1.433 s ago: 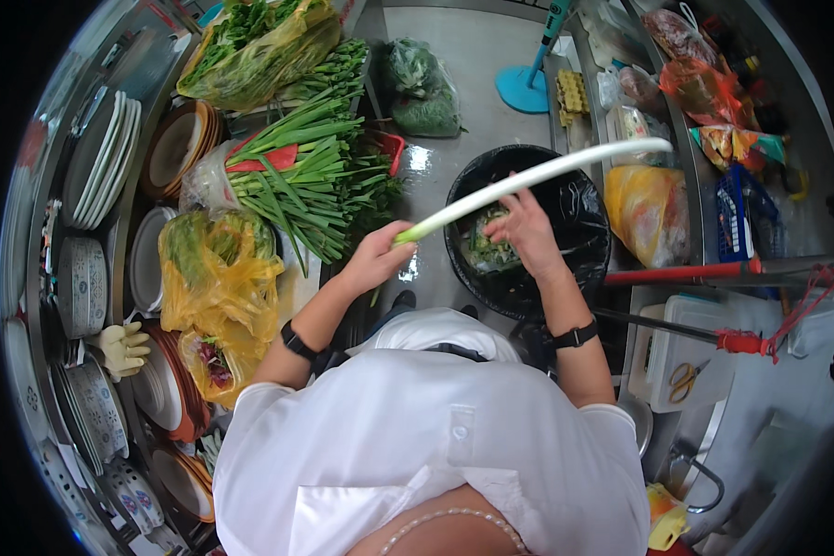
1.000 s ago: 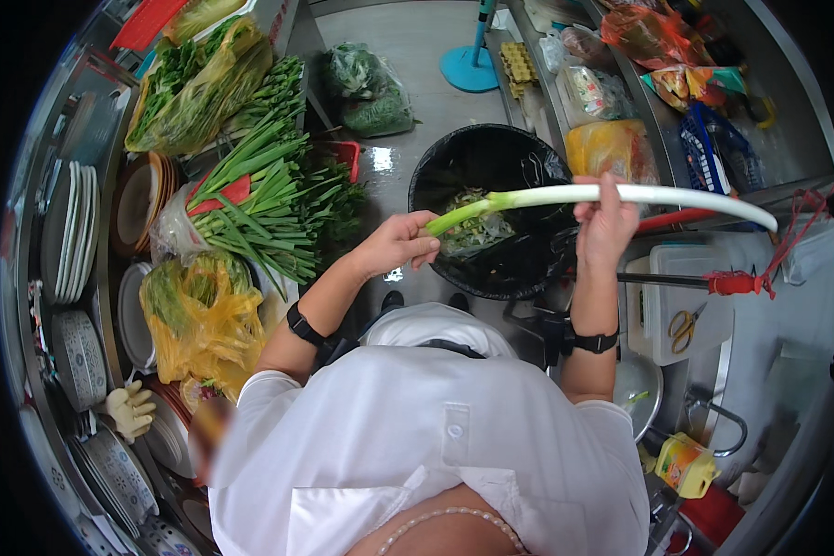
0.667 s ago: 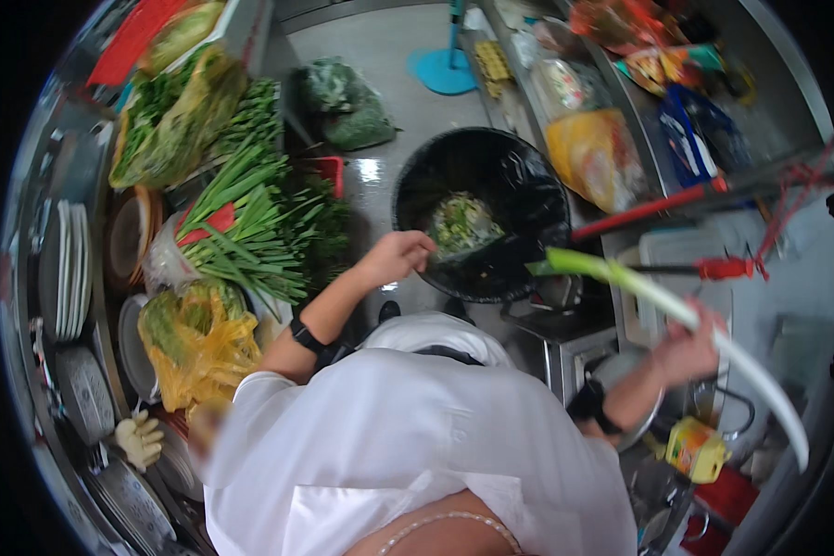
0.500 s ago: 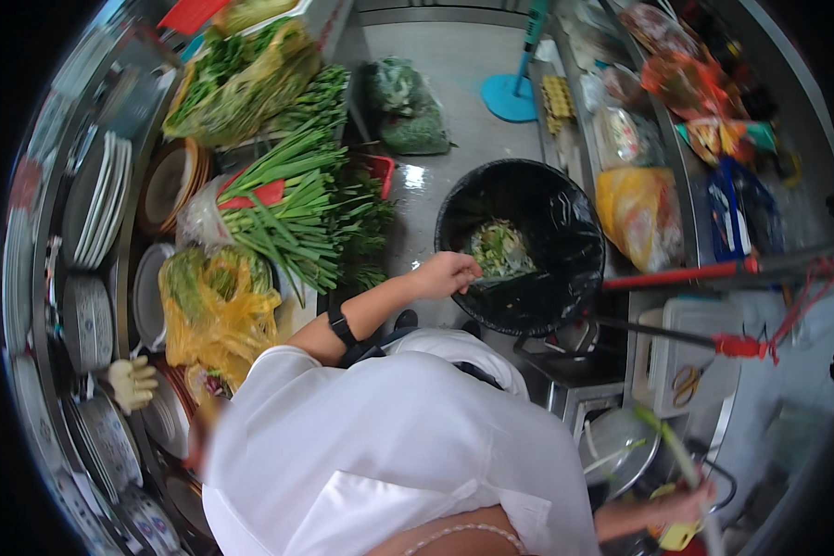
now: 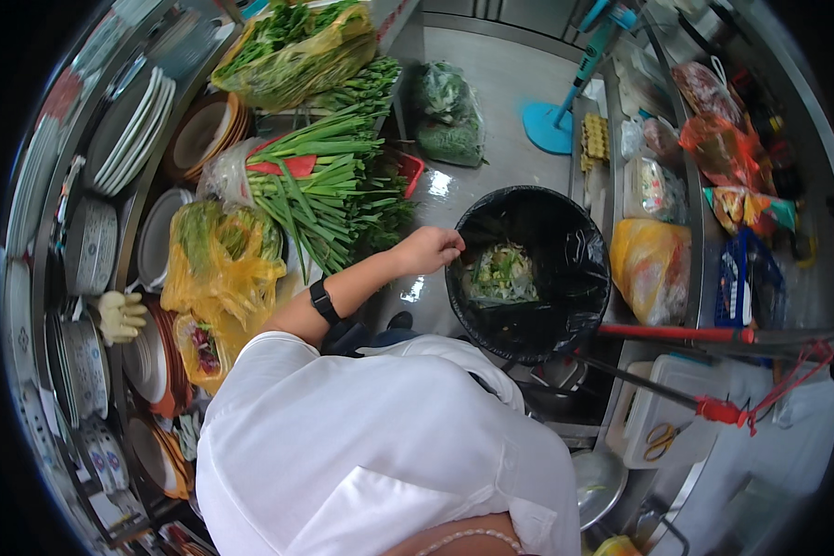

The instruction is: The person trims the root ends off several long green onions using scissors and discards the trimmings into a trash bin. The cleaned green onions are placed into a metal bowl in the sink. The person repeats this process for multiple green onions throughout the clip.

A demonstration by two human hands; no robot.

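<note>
Right grip out of view; any hold in left grip (image 5: 428, 251) unclear; yellow container (image 5: 618, 547) cut off below.

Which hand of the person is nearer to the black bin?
Left. The left hand is at the left side of the black bin, contact unclear; the right hand is out of view.

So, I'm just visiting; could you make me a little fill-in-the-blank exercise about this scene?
1. The person's ____ hand is near the black-lined bin.
2. The wristband is ____.
3. A ____ strip crosses the long green stalks.
4. The round base on the floor is ____.

Missing words: left; black; red; blue.
</note>
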